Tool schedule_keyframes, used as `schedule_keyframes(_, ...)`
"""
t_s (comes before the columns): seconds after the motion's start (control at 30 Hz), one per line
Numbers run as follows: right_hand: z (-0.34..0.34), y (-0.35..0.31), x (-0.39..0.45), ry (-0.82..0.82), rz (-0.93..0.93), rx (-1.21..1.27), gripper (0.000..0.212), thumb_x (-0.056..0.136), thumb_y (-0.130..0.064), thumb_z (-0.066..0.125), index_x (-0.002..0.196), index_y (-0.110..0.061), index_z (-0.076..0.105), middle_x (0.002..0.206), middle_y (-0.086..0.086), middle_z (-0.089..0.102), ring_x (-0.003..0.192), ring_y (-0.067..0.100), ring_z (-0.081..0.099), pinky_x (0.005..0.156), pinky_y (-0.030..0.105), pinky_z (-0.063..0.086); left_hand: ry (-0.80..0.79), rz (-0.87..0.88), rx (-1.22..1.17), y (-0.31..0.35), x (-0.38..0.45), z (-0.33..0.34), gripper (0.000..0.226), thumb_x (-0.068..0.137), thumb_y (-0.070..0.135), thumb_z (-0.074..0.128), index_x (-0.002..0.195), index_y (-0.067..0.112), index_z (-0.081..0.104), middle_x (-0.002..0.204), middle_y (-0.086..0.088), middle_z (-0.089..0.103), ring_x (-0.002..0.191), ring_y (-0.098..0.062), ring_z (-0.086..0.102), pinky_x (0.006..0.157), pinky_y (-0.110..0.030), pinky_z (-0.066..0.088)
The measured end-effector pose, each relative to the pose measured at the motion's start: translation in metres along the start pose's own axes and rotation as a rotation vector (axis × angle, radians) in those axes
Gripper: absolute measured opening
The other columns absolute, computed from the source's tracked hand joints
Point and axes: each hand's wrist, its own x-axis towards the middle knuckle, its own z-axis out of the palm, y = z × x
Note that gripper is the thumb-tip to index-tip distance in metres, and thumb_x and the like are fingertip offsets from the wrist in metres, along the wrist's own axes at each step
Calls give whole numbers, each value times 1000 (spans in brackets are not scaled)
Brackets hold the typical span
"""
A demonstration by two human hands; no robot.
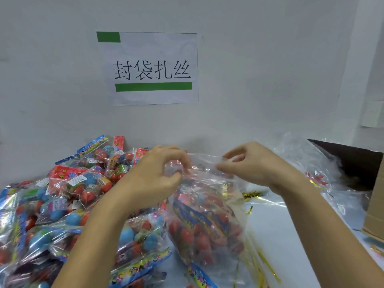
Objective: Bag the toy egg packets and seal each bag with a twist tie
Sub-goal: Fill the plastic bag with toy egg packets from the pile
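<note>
Head view: a clear bag [205, 215] stuffed with toy egg packets stands at the centre, toward 6 o'clock. The left hand [158, 175] pinches the bag's open top at its 10 o'clock edge, fingers curled on the plastic. The right hand [251, 163] pinches the same top at 2 o'clock. A heap of loose packets [68, 200] fills 8 o'clock. Gold twist ties [268, 265] lie at 5 o'clock. A cardboard box [357, 163] sits at 3 o'clock, a paper sign [153, 67] at 12.
</note>
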Motion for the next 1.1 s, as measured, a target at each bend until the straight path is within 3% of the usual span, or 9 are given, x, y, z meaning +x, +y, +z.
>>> schedule_keyframes(0.13,4,1,3,165,-23,-39,19,82,-26,70,69,-14,75,60,-2,68,59,7,57,50,17,44,-84,-23,179,-2,1,0,24,88,13,64,84,36,64,97,28,57,103,5,45,102,-35,36)
schedule_keyframes(0.27,1,-6,2,484,-118,82,23,83,-24,66,63,-14,72,53,-4,65,55,10,59,45,18,41,381,72,68,1,10,0,22,87,10,72,82,31,71,96,11,61,97,-7,54,84,-28,41)
schedule_keyframes(0.37,-2,-4,1,353,-76,65,20,86,-21,64,74,-10,76,68,6,73,67,22,68,55,31,51,445,35,64,-3,12,0,15,89,17,71,85,31,72,95,12,62,92,-6,56,78,-24,42)
schedule_keyframes(0.53,-11,-9,-4,150,-122,192,13,92,-27,64,90,-22,76,69,-8,75,62,1,69,51,15,46,364,-27,-47,-3,13,8,17,90,20,70,79,33,67,97,12,60,94,-7,60,74,-21,47)
schedule_keyframes(0.7,-15,-18,-19,-153,-236,-24,96,61,-95,43,127,-28,65,107,-23,68,98,-6,64,89,27,50,391,-4,-129,13,13,22,19,91,14,69,81,30,64,102,9,55,98,-2,57,70,-3,43)
schedule_keyframes(0.8,-14,-24,-24,-264,-237,-113,122,50,-88,66,153,-34,32,119,-26,59,105,-5,60,93,24,49,391,20,-171,22,15,30,19,90,13,69,82,29,65,103,9,53,100,-2,55,73,-9,47)
schedule_keyframes(0.87,-10,-26,-24,-239,-222,-180,111,61,-68,81,154,-32,32,110,-21,61,99,-2,62,87,22,50,379,30,-203,28,16,34,15,90,15,69,85,29,66,105,9,54,101,-3,56,80,-17,50)
schedule_keyframes(1.0,-6,-23,-18,-55,-251,-195,19,84,-27,74,103,-24,75,86,-7,73,73,4,67,64,18,50,367,24,-250,28,14,36,25,85,31,73,105,37,59,116,17,54,108,4,51,84,-17,42)
schedule_keyframes(1.1,-6,-20,-15,5,-262,-197,12,87,-22,67,85,-27,78,83,-11,73,67,-6,62,54,7,42,312,-131,-388,16,13,24,70,73,55,75,132,38,41,130,18,47,116,3,47,83,-14,37)
